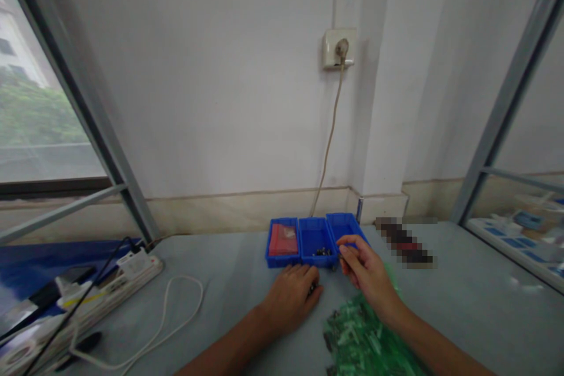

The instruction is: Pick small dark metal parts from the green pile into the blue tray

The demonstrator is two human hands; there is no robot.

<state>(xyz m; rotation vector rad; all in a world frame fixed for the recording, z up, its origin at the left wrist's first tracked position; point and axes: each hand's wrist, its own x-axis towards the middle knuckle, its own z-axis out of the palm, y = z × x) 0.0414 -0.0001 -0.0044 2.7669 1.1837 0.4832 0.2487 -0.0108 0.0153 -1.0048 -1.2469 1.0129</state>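
Observation:
My left hand [291, 296] rests on the table in front of the blue bins, fingers curled. Small dark metal pieces [312, 288] show between its thumb and fingers. To its right, my right hand [362, 267] is held in a pinch at the front of the right blue bin [343, 224]; what its fingertips hold is too small to make out. Small dark and shiny metal parts [323, 252] lie in the middle blue bin [314, 230]. A red packet [283, 239] fills much of the left blue bin [268, 254]. Below my right hand lies a green plastic bag [368, 338] of small pieces.
A white power strip [127, 282] with plugs and a looped white cable [200, 288] occupies the left side. A pixelated dark object [405, 244] lies right of the bins. Behind, a cord [328, 147] hangs from a wall socket [332, 50]. Metal frame posts [127, 188] flank the table.

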